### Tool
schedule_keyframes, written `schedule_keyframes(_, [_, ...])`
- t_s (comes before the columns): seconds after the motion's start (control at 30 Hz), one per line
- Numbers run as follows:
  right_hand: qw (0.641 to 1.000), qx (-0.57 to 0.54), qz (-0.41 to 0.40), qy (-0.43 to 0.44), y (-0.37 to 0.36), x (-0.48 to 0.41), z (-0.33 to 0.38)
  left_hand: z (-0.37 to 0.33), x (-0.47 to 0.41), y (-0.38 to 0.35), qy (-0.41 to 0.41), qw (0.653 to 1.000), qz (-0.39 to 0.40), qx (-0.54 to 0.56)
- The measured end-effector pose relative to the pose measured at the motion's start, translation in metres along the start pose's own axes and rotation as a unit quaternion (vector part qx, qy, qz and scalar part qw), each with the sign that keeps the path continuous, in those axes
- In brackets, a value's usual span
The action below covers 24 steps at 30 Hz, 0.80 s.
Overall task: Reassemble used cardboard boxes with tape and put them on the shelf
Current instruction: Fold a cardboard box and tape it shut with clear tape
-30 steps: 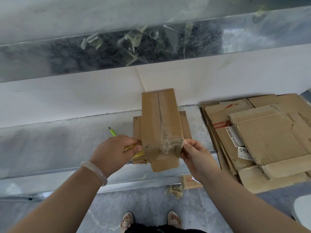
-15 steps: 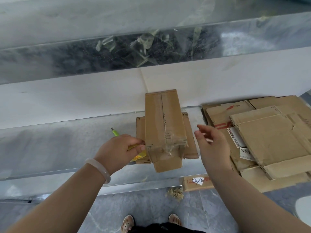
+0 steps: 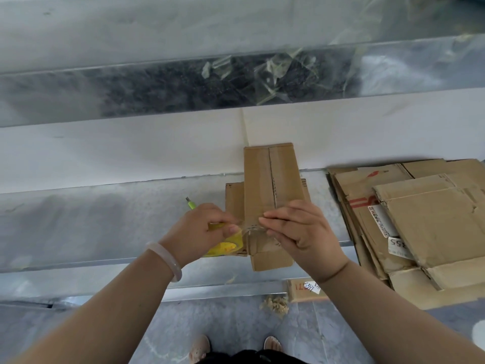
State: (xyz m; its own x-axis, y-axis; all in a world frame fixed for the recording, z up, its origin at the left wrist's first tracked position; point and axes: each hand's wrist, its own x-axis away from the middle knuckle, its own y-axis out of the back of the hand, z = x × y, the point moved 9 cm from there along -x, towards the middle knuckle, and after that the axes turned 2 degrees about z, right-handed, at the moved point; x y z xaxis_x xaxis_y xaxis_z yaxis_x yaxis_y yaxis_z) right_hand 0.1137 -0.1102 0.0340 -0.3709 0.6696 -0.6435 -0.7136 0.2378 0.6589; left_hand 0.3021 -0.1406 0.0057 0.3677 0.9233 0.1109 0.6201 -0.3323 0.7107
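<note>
A narrow assembled cardboard box (image 3: 270,185) lies lengthwise on the metal shelf (image 3: 105,227), on top of a flat piece of cardboard (image 3: 233,203). My left hand (image 3: 203,231) grips a yellow roll of clear tape (image 3: 225,245) at the box's near left corner. A strip of clear tape (image 3: 248,227) runs from the roll across the box's near end. My right hand (image 3: 301,232) lies over that end, fingertips pressing the strip onto the cardboard.
A stack of flattened cardboard boxes (image 3: 420,227) fills the shelf's right part. A green-handled cutter (image 3: 191,204) lies left of the box. Another cardboard piece (image 3: 304,290) and some scraps (image 3: 275,306) sit below, on the floor by my feet. An upper shelf (image 3: 183,27) runs above.
My right hand let go of the box's right side, lifted away, then came back down onto the near end over the tape. My left hand stayed on the tape roll.
</note>
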Motion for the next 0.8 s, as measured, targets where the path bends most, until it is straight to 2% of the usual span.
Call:
schedule_keyframes(0.17, [1.0, -0.016, 0.006, -0.009, 0.0, 0.001, -0.003, -0.003, 0.003, 0.007, -0.035, 0.996, -0.036, 0.077])
schedule_keyframes(0.4, [1.0, -0.018, 0.009, -0.02, 0.0, 0.0, -0.003, -0.002, 0.007, 0.015, -0.061, 0.997, -0.039, -0.021])
schedule_keyframes(0.47, [0.999, -0.021, 0.007, -0.023, 0.0, 0.0, -0.004, 0.002, 0.007, 0.012, -0.053, 0.998, -0.006, -0.045])
schedule_keyframes(0.57, [1.0, -0.019, 0.004, -0.023, 0.0, 0.001, -0.004, 0.016, 0.009, 0.006, -0.014, 0.997, 0.074, 0.012])
schedule_keyframes(0.7, [1.0, -0.016, 0.005, -0.021, -0.001, 0.0, -0.003, 0.011, 0.009, 0.012, -0.008, 0.996, 0.091, 0.01])
schedule_keyframes(0.8, [1.0, -0.014, 0.004, -0.02, 0.0, -0.001, -0.002, 0.015, 0.006, 0.014, 0.023, 0.993, 0.097, -0.065])
